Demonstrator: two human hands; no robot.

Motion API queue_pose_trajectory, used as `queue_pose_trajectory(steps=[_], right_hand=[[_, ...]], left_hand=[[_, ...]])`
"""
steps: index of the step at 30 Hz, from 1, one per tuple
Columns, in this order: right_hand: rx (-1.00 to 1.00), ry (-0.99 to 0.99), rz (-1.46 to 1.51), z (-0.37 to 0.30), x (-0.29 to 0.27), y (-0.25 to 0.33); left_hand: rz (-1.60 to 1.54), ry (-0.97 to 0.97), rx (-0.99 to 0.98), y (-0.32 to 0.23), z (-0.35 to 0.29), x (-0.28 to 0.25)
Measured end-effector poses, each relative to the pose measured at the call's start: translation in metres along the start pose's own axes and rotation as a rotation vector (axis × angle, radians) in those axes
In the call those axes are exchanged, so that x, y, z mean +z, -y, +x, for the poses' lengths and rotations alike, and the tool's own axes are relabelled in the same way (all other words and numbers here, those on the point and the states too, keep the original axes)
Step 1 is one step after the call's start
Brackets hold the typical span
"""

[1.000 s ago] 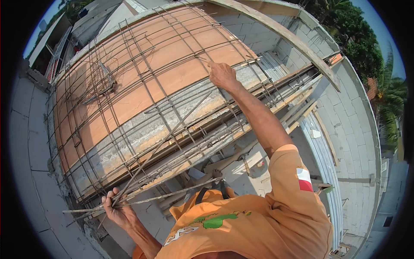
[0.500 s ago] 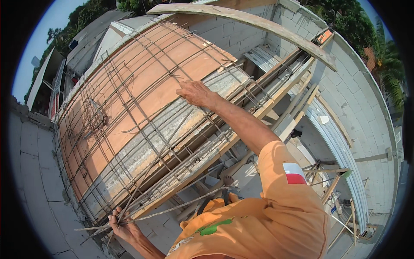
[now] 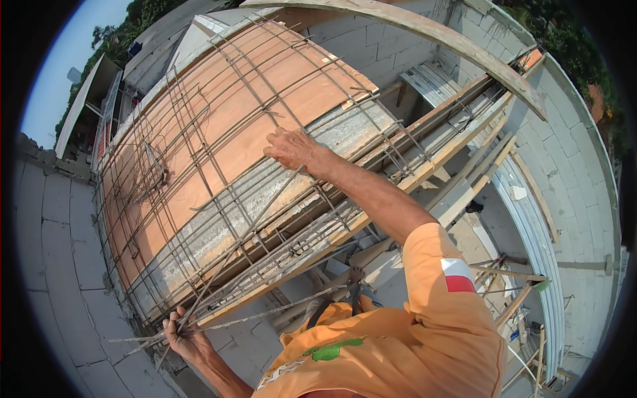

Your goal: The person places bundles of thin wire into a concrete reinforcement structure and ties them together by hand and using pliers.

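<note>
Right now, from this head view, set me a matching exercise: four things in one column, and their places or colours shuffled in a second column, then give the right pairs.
Things:
1. left hand
2. right hand
3. plywood sheet
4. sleeve

Places or colours:
A. orange, with a white and red patch
B. reddish brown, lying under the rebar grid
C. low in the picture, gripping the ends of several thin steel rods
D. stretched out, on the rods up on the grid

Pairs: 1-C, 2-D, 3-B, 4-A
</note>
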State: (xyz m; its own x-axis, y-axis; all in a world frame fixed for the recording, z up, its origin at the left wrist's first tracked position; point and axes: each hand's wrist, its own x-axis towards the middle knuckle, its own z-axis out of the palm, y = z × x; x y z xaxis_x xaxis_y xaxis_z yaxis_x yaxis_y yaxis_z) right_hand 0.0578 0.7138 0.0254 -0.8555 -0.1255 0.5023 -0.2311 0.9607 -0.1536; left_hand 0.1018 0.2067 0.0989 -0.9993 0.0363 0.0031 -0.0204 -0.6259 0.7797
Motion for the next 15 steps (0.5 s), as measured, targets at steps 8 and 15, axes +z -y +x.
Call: queue_pose_trajectory(steps=[8, 15], right_hand=[[-0.012, 0.031, 0.200, 0.002, -0.016, -0.014], [0.561, -0.176, 0.798, -0.010, -0.174, -0.042]], left_hand=[[-0.098, 0.012, -0.045, 0.006, -0.008, 0.032], [-0.184, 0.026, -0.122, 0.017, -0.017, 0.062]])
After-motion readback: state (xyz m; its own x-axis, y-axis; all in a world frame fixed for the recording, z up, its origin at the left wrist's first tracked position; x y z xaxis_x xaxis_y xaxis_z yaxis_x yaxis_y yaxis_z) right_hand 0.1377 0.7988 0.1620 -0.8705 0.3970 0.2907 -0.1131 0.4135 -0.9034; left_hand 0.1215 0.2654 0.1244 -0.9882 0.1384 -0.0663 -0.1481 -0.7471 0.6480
